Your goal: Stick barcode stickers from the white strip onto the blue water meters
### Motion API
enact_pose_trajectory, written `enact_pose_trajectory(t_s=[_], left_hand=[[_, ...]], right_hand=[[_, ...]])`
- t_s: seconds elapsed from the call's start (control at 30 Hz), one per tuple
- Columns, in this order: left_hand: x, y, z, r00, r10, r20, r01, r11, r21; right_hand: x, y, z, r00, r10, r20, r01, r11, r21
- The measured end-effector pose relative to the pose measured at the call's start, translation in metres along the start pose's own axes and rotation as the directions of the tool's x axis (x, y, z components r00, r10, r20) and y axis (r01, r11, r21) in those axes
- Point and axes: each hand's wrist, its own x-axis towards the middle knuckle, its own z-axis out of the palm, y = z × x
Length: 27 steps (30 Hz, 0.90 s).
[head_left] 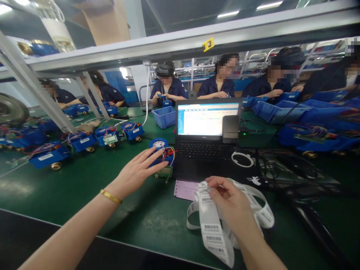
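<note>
My left hand (143, 167) reaches forward with its fingers spread over a blue meter housing (159, 143) with coloured wires and a green circuit board (164, 172). Whether the fingertips touch it I cannot tell. Between thumb and fingers, my right hand (229, 195) pinches a long strip of white barcode labels (212, 228), which hangs down and loops to both sides. Beneath the strip lies a pink paper slip (185, 189). An open laptop (208, 150) stands just beyond both hands, with a dark phone (230, 129) leaning on its screen.
Several blue wired housings (83, 141) stand along the green table (92, 191) at left. Blue bins (164, 117) sit behind the laptop and at right. A white ring (242, 159) rests on the laptop. A black handheld device (312, 221) lies at right. Co-workers sit opposite, below an overhead shelf beam (174, 37).
</note>
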Motion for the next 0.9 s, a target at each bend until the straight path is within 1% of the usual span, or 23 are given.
enact_pose_trajectory(t_s=[0.1, 0.23, 0.43, 0.6, 0.7, 0.73, 0.77, 0.8, 0.83, 0.87, 0.9], left_hand=[[0.010, -0.010, 0.000, 0.995, 0.100, -0.013, -0.100, 0.995, -0.029], [0.019, -0.017, 0.001, 0.990, 0.136, -0.034, -0.137, 0.990, -0.038], [0.024, -0.028, 0.005, 0.976, 0.218, -0.005, -0.218, 0.974, -0.064], [0.025, -0.036, 0.005, 0.973, 0.229, -0.032, -0.231, 0.971, -0.064], [0.027, -0.039, 0.003, 0.973, 0.226, -0.049, -0.231, 0.961, -0.152], [0.028, -0.040, 0.003, 0.976, 0.214, -0.046, -0.219, 0.951, -0.219], [0.029, -0.041, 0.005, 0.984, 0.176, -0.042, -0.180, 0.929, -0.322], [0.030, -0.041, 0.007, 0.993, 0.110, -0.035, -0.114, 0.891, -0.440], [0.031, -0.041, 0.010, 1.000, 0.021, -0.020, -0.029, 0.835, -0.549], [0.032, -0.041, 0.013, 0.997, -0.082, 0.002, 0.064, 0.771, -0.634], [0.034, -0.040, 0.018, 0.981, -0.190, 0.026, 0.155, 0.707, -0.690]], right_hand=[[0.003, 0.003, 0.002, 1.000, 0.007, 0.004, -0.007, 0.999, -0.034], [0.005, 0.007, 0.003, 1.000, 0.007, 0.011, -0.006, 0.997, -0.077], [0.011, 0.007, 0.009, 0.998, -0.012, 0.055, 0.022, 0.984, -0.177], [0.020, 0.004, 0.021, 0.991, -0.057, 0.123, 0.096, 0.935, -0.340], [0.026, 0.005, 0.031, 0.990, -0.094, 0.106, 0.127, 0.916, -0.380], [0.028, 0.005, 0.035, 0.989, -0.114, 0.093, 0.141, 0.917, -0.374], [0.029, 0.005, 0.038, 0.988, -0.129, 0.083, 0.150, 0.920, -0.362], [0.031, 0.005, 0.041, 0.989, -0.126, 0.080, 0.146, 0.927, -0.345], [0.033, 0.005, 0.044, 0.991, -0.105, 0.083, 0.126, 0.938, -0.322], [0.034, 0.005, 0.047, 0.993, -0.071, 0.093, 0.095, 0.951, -0.293], [0.036, 0.004, 0.049, 0.994, -0.034, 0.103, 0.060, 0.964, -0.260]])
